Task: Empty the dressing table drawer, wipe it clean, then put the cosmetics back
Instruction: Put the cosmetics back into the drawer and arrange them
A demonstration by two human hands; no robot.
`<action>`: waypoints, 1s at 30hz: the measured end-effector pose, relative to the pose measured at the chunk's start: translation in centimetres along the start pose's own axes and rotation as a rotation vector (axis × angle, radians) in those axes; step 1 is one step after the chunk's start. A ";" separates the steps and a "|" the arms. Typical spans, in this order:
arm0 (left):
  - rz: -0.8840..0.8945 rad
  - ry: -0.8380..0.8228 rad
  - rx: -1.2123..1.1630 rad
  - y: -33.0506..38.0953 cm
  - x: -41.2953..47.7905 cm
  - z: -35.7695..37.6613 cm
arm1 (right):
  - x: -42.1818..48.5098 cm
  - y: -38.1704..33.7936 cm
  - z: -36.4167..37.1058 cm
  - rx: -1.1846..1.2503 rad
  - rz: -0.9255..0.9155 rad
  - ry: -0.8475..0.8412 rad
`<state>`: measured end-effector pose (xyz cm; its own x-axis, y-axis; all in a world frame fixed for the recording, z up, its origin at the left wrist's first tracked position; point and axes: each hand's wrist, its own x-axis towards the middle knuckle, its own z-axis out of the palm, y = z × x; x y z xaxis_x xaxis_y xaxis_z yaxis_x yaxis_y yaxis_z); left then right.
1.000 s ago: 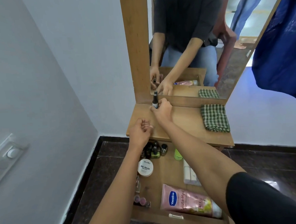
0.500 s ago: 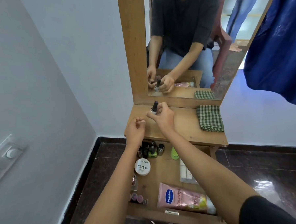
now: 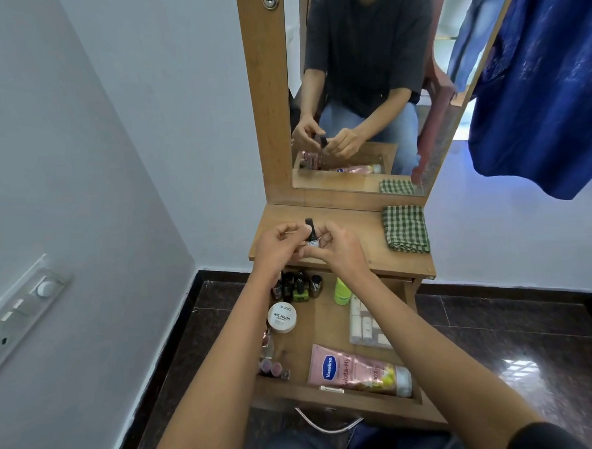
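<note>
Bottle: dark-capped bottle [image 3: 311,236], upright, pinched between left hand [image 3: 277,251] and right hand [image 3: 339,254]
Drawer: drawer [image 3: 331,400] open, Vaseline tube [image 3: 357,370] inside
Cloth: checked cloth [image 3: 405,229] on tabletop [image 3: 363,234]

I see a small dark-capped bottle [image 3: 312,239] held upright just above the counter [image 3: 356,228], pinched between the left hand [image 3: 277,251] and the right hand [image 3: 339,253]. Below it the drawer [image 3: 331,399] is pulled open. Inside are a cluster of little bottles [image 3: 299,287] at the back left, a white jar [image 3: 281,317] just in front of them, and a pink Vaseline tube [image 3: 357,370] lying along the front wall. A green checked cloth [image 3: 405,229] lies folded on the counter's right side.
</note>
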<state>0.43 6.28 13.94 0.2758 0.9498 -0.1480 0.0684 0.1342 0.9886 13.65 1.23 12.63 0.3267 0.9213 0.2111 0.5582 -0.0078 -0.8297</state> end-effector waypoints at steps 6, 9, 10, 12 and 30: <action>0.080 -0.066 0.104 1.1 -1.5 -0.3 | -2.2 -0.7 -0.8 0.163 0.016 -0.038; 0.101 -0.074 0.169 1.3 -2.0 -0.5 | -3.2 -0.5 -0.9 0.233 0.069 -0.058; 0.107 -0.070 0.186 1.3 -2.1 -0.5 | -3.5 -0.3 -0.8 0.235 0.084 -0.066; 0.118 -0.065 0.211 1.0 -2.4 -0.3 | -4.1 0.1 -0.5 0.239 0.106 -0.071; 0.066 -0.166 0.411 -7.9 -4.2 0.7 | -9.6 6.1 4.2 0.289 0.393 -0.063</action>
<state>-0.58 1.02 6.71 0.4405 0.8897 -0.1202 0.4112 -0.0809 0.9080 10.71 -6.06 3.43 0.4181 0.8921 -0.1710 0.1641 -0.2594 -0.9517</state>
